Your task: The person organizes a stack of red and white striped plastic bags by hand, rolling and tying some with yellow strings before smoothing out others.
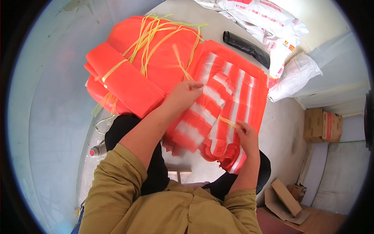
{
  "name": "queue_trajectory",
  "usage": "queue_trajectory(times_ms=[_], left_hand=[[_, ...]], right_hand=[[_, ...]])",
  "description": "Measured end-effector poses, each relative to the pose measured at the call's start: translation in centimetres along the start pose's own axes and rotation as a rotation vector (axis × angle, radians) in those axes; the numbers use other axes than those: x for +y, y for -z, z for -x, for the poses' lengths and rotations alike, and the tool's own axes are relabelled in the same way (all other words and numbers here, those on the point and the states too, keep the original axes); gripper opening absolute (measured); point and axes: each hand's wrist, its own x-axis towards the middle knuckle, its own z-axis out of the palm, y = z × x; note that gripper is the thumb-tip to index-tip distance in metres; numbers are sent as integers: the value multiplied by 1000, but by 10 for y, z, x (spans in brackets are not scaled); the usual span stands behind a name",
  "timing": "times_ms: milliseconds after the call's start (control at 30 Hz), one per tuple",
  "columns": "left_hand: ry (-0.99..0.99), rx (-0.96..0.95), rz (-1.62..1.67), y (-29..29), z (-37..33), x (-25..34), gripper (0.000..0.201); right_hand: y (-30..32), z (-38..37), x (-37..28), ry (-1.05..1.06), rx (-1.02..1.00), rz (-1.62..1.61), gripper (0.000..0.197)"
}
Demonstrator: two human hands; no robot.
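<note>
At the near side of a pale desk [214,28], a red-and-white striped plastic bundle [200,111] lies between both hands. The right hand [248,136] pinches a yellow strip [227,122] crossing the stripes. The left hand [184,95] rests by the bundle's upper end, its fingers close together near loose, blurred yellow ribbon [180,62]; whether they grip it, I cannot tell. Leftward lies a folded red bundle [126,80]; beyond, a black roll [245,47].

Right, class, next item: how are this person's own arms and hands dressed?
The left sleeve and right sleeve are creased, mustard-brown cloth, ending around the elbow. Below them the forearms are uncovered. The left hand and right hand wear no gloves; no watch shows.
</note>
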Motion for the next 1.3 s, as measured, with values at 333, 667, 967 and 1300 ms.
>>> queue_trajectory(times_ms=[333,667,967,1300], left_hand=[[-251,84,-260,0,14,10,25],[-558,-35,-547,-12,23,13,30],[-517,-125,-559,-22,15,11,18],[-350,-72,-422,-27,10,6,19]], right_hand=[[48,12,22,-84,130,-125,25],[6,0,-100,186,-3,-612,24],[-42,-22,-124,333,-37,-572,15],[-76,-17,-68,222,90,-328,19]])
